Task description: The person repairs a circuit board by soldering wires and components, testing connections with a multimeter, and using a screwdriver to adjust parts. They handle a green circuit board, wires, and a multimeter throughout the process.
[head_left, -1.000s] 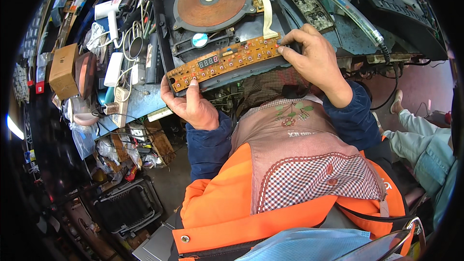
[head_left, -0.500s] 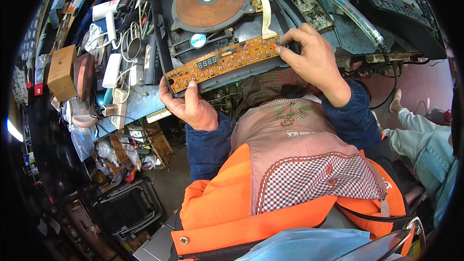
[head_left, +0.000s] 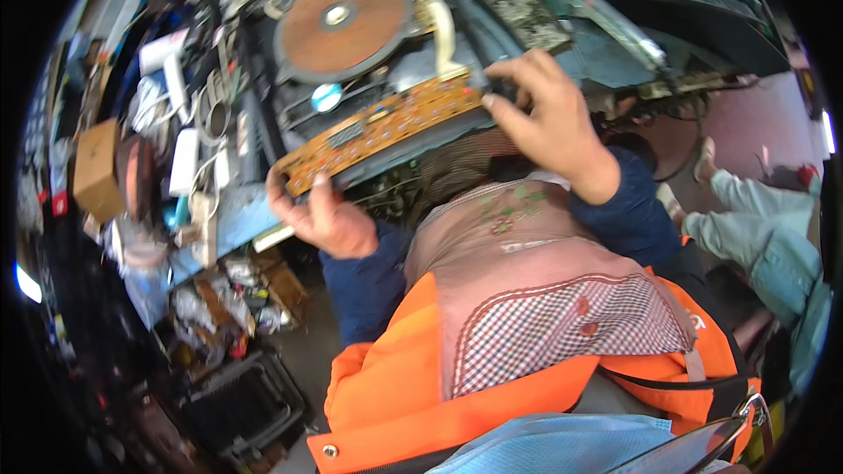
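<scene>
A long orange-brown circuit board [head_left: 386,130] with a small digit display [head_left: 345,135] and rows of tiny parts lies slanted along the near edge of an open black appliance casing [head_left: 395,155]. My left hand [head_left: 329,221] grips the board's left end, thumb on top and fingers at its outer edge. At the other end, my right hand [head_left: 558,118] has its thumb and curled fingers closed about the board's right corner; blur softens the contact. A pale ribbon cable [head_left: 444,39] runs from this end up into the casing. Behind the board sits a round copper-coloured coil [head_left: 344,25].
Left of the casing are a white hair dryer [head_left: 167,57], tangled cords and a cardboard box [head_left: 98,171]. A clear tube-like tool [head_left: 606,17] lies at the upper right. Below the bench stands a dark crate [head_left: 241,404]. Another person's legs [head_left: 755,219] show at right.
The view has shifted and blurred, so the casing, board and both hands appear further left and slightly lower. Both hands keep their places at the board's ends.
</scene>
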The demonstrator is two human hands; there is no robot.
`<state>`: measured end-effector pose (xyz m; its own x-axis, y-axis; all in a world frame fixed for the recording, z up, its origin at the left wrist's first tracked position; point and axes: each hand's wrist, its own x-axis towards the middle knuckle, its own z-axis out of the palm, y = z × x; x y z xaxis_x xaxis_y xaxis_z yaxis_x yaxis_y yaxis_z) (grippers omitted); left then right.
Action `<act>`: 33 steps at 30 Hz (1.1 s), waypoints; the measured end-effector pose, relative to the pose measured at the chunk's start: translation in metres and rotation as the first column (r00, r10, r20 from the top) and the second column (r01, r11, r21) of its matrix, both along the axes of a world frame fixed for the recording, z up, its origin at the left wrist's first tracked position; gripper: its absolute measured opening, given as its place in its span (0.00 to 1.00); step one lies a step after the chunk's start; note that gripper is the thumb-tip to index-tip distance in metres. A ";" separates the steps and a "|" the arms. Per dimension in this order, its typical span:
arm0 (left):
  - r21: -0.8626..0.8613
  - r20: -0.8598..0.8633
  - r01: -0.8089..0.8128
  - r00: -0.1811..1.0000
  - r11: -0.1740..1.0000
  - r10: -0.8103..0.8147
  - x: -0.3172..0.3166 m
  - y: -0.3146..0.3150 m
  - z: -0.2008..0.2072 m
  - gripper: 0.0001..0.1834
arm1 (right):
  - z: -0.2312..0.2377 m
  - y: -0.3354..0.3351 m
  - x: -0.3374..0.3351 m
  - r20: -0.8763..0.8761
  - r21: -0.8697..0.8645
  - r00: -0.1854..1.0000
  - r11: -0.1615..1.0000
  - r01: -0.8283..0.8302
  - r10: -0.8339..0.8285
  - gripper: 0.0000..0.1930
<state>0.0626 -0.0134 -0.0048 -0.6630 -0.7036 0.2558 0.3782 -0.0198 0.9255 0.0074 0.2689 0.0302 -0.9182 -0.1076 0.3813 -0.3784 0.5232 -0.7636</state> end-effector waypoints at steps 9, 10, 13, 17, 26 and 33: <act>-0.141 -0.079 -0.146 0.988 0.979 0.136 -0.005 -0.029 -0.028 0.30 | -0.069 0.108 0.087 -0.172 -0.149 0.900 0.914 0.377 -0.399 0.08; -0.154 -0.079 -0.131 0.990 0.979 0.120 -0.005 -0.030 -0.029 0.30 | -0.074 0.126 0.090 -0.181 -0.117 0.847 0.866 0.487 -0.501 0.05; -0.209 -0.070 -0.174 0.984 0.962 0.162 -0.006 -0.031 -0.029 0.31 | -0.095 0.168 0.091 -0.134 -0.226 0.625 0.638 0.737 -0.769 0.04; -0.226 -0.024 -0.302 0.952 0.926 0.305 -0.011 -0.010 -0.027 0.31 | -0.098 0.224 0.068 -0.357 -0.088 0.447 0.506 0.858 -0.820 0.07; -0.013 -0.089 -0.085 0.993 0.996 0.083 -0.006 -0.006 -0.014 0.29 | -0.185 0.345 0.030 -0.034 0.090 0.632 0.628 0.773 -0.774 0.23; -0.029 0.028 -0.149 0.988 0.988 0.150 0.004 -0.027 0.000 0.24 | -0.200 0.361 0.033 0.358 -0.328 0.645 0.556 0.764 -0.675 0.17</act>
<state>0.0670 -0.0404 -0.0046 -0.5586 -0.7885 0.2573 0.3472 0.0595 0.9359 0.0407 0.6301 -0.1694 -0.6662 0.7447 0.0397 0.1384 0.1757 -0.9747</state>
